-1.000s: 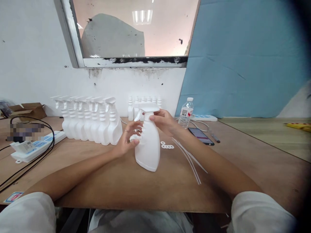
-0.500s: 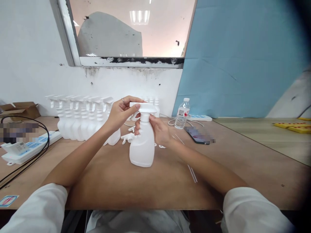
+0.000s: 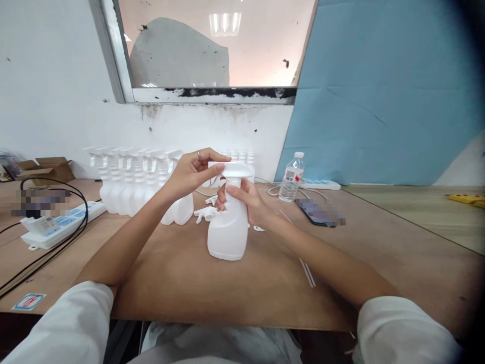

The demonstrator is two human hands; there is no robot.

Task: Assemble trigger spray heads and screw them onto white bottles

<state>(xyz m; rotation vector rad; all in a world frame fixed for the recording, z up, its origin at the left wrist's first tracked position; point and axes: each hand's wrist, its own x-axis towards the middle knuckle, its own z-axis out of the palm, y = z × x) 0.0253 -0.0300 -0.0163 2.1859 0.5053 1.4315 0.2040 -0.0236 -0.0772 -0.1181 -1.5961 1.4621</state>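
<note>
A white spray bottle (image 3: 227, 235) stands upright before me, a white trigger sprayer head (image 3: 238, 170) on its neck. My left hand (image 3: 195, 172) pinches the nozzle end of that head between thumb and fingers. Around the neck, just beneath the head, my right hand (image 3: 252, 201) is closed, its thumb lying across the front. Parts of the trigger and neck are covered by my fingers. Loose white trigger parts (image 3: 206, 214) lie on the table just left of and behind the bottle.
Several white spray bottles (image 3: 129, 197) with heads stand in rows at the back left. More bottle necks show behind my hands. A water bottle (image 3: 291, 179), a phone (image 3: 316, 212) and thin tubes (image 3: 307, 273) are on the right. A power strip (image 3: 62, 225) with black cables lies left.
My right thumb has moved from beside the neck to across its front. The sprayer head appears turned slightly. The whole view has shifted a little, so things sit further right.
</note>
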